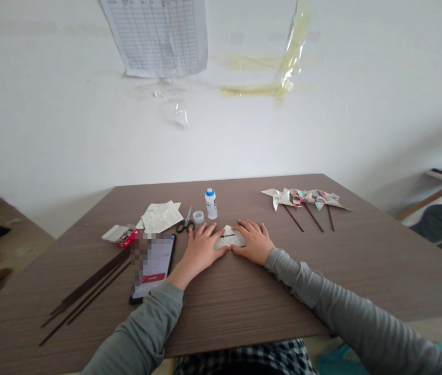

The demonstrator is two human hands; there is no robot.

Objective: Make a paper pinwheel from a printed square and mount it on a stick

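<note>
A small piece of printed paper (pixel 230 237), seemingly folded, lies flat on the table between my hands. My left hand (pixel 204 248) rests on its left edge with fingers spread. From the other side, my right hand (pixel 254 241) touches its right edge, fingers also spread out. Both thumbs come close together at the near edge. A thin dark line shows near the paper's upper left. Just beyond my left hand are black-handled scissors (pixel 185 224), a small clear plastic cup (pixel 198 216) and a white bottle with a blue cap (pixel 211 203).
Several printed paper sheets (pixel 160 217) lie behind a smartphone (pixel 156 265). Left of them are an open red-and-white box (pixel 123 235) and several dark sticks (pixel 88 284). Three paper pinwheels (pixel 282 199) on sticks lie at the back right. A wall (pixel 221 146) stands behind the table.
</note>
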